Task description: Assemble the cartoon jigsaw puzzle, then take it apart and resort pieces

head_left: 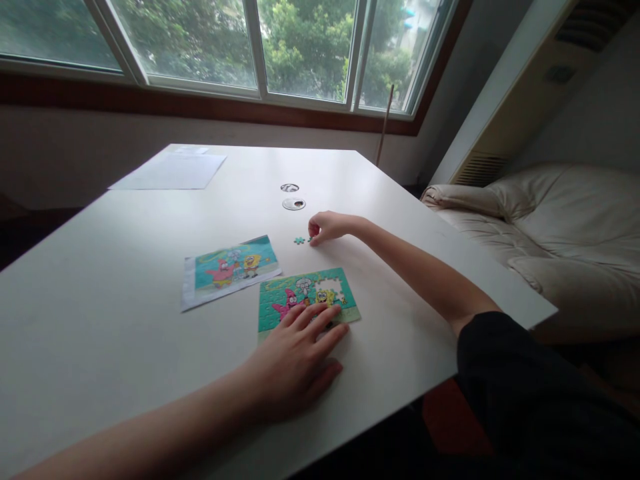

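Note:
A small cartoon jigsaw puzzle point(305, 295) lies on the white table point(100, 280), with a gap of missing pieces near its upper right. My left hand point(295, 357) rests flat on its near edge, fingers spread. My right hand point(327, 227) reaches farther out, its fingers pinched on a small teal puzzle piece on the table. Another loose teal piece point(299, 241) lies just left of that hand. A printed reference picture point(230, 268) of the same cartoon lies left of the puzzle.
A sheet of paper point(170, 171) lies at the far left of the table. Two round cable holes point(293, 203) sit beyond my right hand. A cream sofa point(550, 227) stands right of the table, and windows run along the far wall.

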Tool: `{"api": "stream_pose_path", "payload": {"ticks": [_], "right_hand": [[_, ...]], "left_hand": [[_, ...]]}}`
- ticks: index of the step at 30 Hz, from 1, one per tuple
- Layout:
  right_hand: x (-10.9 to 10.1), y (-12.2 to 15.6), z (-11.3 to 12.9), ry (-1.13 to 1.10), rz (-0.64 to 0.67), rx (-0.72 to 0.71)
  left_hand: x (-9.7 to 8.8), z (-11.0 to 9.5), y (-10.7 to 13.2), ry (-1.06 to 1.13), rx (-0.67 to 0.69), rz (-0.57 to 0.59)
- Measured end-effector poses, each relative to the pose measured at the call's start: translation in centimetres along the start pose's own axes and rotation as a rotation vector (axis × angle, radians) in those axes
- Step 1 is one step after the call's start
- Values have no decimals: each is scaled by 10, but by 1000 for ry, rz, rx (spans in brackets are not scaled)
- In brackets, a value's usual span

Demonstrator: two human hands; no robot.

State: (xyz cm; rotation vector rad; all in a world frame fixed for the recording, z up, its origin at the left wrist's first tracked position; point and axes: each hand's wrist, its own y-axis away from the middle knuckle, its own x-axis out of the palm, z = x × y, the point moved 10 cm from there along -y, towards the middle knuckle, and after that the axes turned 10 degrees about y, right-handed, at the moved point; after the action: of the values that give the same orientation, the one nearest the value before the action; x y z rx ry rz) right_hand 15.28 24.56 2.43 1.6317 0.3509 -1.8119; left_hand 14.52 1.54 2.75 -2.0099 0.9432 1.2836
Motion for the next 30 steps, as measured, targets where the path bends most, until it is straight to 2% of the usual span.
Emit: {"api": "stream_pose_path", "payload": {"ticks": [4,9,13,19,22,27,30], "right_hand": [[-5,9,8,-37,-107,-65],[-10,42,24,-156,-192,-188],[-3,71,27,-388,-152,-228],[21,100,19,-699,-48,-185],[27,110,19,-694,-41,-170],[27,119,29,-537,-63,-197],[30,120,34,-507,-24,-206]], "left_hand": [[1,0,0,-7,1,0],[-1,-2,1,2,-1,-5],[-3,-3,0,11,-3,1],[-4,-4,1,13,5,-20],[-4,-4,1,11,5,-25],[-3,-4,1,2,5,-25],[0,-2,1,-5,-2,-2]]}}
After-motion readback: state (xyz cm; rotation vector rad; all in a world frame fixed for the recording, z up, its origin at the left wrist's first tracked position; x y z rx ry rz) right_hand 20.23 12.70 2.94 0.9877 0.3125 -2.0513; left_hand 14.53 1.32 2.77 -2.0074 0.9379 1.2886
